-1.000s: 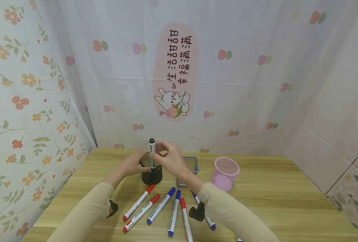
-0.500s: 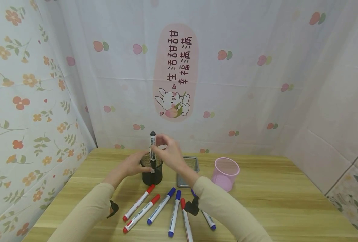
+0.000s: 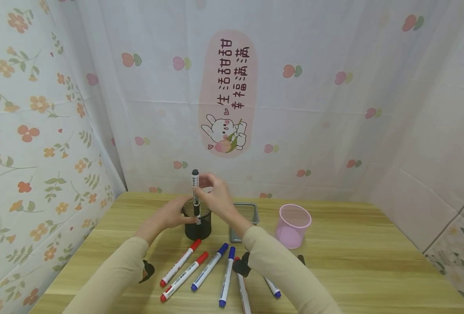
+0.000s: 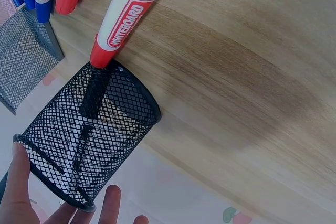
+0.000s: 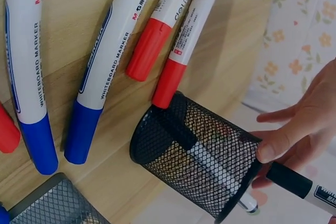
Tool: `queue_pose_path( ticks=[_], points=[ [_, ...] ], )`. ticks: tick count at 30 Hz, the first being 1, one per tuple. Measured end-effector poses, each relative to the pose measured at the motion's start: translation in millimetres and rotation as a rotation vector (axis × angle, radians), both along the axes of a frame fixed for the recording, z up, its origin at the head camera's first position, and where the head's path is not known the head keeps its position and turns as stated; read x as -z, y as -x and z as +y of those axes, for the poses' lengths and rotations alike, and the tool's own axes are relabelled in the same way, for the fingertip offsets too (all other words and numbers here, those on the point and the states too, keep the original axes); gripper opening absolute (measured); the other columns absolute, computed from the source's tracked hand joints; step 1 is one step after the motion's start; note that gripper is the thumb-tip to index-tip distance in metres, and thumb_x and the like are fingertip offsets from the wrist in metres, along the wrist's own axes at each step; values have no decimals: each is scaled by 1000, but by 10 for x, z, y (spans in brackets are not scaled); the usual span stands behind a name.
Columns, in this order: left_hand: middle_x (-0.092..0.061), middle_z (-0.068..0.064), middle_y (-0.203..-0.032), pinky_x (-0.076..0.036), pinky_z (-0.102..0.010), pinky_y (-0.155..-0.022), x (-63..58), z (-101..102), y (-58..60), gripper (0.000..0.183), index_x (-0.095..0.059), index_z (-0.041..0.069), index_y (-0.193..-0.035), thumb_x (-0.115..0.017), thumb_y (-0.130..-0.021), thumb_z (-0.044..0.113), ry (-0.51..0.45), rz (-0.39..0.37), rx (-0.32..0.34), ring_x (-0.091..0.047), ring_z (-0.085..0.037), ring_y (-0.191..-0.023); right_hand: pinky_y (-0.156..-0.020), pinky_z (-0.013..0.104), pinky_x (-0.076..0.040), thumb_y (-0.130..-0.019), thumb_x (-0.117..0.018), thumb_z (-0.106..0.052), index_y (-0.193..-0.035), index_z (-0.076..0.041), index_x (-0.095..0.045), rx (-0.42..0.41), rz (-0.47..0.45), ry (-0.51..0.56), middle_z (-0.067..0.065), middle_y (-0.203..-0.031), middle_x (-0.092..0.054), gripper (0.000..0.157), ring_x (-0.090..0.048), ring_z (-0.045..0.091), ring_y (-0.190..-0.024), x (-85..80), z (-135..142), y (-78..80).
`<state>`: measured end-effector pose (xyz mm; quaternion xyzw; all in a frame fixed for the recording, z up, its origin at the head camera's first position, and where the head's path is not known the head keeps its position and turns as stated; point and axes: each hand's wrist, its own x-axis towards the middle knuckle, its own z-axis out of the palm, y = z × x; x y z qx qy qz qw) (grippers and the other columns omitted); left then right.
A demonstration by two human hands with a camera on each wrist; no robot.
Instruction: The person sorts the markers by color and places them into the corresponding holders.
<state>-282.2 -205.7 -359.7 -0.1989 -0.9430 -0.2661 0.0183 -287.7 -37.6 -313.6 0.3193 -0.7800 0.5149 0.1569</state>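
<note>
My left hand [image 3: 173, 214] grips the rim of a black mesh pen holder [image 3: 198, 231], thumb in front and fingers behind. Above the holder's mouth, my right hand [image 3: 218, 196] pinches a black-capped whiteboard marker [image 3: 196, 185], upright with its cap down. In the right wrist view, the cap [image 5: 289, 179] of that marker is just outside the rim, close to my left thumb. Another marker [image 5: 215, 169] stands inside the holder, visible through the mesh. In the left wrist view, the left fingers [image 4: 110, 203] lie around the holder's open end.
Red markers [image 3: 177, 268] and blue markers [image 3: 210, 267] lie fanned out before the holder. A grey mesh box [image 3: 247, 211] stands to its right, partly behind my right forearm, with a pink mesh cup [image 3: 293, 226] beyond. A dark marker end [image 3: 301, 260] shows beside my right sleeve.
My right hand has lifted the black-capped marker a little and shifted slightly left, its forearm swinging left too. My left hand and the pen holder have stayed in place.
</note>
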Motion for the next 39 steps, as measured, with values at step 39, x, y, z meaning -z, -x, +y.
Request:
queue_pose_path(
  ticks=[39],
  points=[
    [-50, -16, -117, -42, -44, -79, -9, 7, -5, 69, -41, 1, -127, -70, -74, 35, 1, 26, -3, -49, -31, -99, -66, 24, -46, -82, -63, -13, -104, -3, -57, 80, -68, -54, 2, -87, -61, 25, -58, 13, -79, 519, -46, 82]
  ],
)
